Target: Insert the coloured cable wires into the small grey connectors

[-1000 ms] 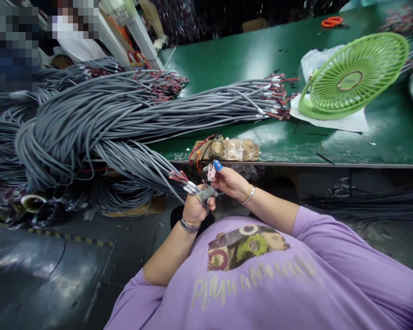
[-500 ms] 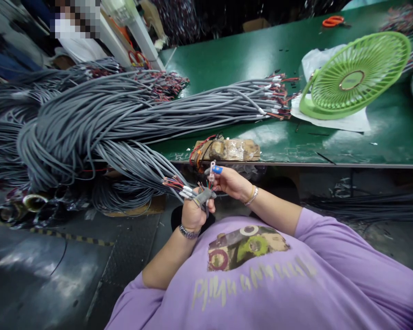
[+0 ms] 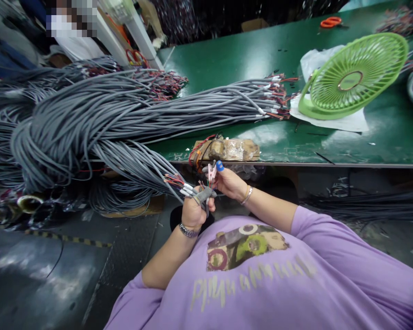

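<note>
My left hand (image 3: 193, 208) is closed around the end of a grey cable (image 3: 151, 172), with a grey-taped forefinger pressed over it; thin coloured wires stick out above the fist. My right hand (image 3: 230, 183), its forefinger capped in blue, pinches a small pink clip-like tool (image 3: 211, 173) right at those wire ends. Both hands hover below the front edge of the green table (image 3: 330, 146). The cable runs left into a big heap of grey cables (image 3: 89, 119).
A brown taped block with red wires (image 3: 227, 149) sits at the table edge just above my hands. A green fan (image 3: 351, 75) lies on white plastic at the right. Orange scissors (image 3: 331, 21) lie far back. Another person (image 3: 72, 27) is at the top left.
My right hand shifted the small tool slightly at the wire ends, its blue fingertip tilting up. My left hand kept its grip on the cable.
</note>
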Tool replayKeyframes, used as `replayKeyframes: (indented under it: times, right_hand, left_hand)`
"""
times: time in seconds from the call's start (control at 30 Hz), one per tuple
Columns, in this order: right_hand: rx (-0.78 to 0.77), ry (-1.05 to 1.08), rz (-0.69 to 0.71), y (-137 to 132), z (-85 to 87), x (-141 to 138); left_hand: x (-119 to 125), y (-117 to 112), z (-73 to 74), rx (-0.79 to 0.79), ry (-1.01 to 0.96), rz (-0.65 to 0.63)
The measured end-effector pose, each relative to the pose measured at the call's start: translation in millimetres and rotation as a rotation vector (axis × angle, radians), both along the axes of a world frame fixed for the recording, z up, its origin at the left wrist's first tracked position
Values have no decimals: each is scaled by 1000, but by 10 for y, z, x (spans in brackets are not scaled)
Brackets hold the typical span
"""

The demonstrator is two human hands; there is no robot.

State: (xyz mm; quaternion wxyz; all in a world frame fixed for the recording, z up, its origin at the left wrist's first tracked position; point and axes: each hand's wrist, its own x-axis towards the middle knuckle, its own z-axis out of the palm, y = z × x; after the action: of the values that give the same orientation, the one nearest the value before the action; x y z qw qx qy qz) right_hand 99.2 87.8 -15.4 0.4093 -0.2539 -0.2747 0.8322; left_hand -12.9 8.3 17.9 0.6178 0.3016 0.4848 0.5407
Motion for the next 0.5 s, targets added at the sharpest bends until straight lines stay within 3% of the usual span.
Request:
replayKeyframes:
  times: [0.3, 0.5]
  right_hand:
    - [-130, 62, -65, -3, 81, -35]
    - [-181, 83, 11, -25, 65, -2]
  left_hand:
    - [7, 25, -66, -14, -5, 12]
    - [15, -17, -86, 25, 22, 28]
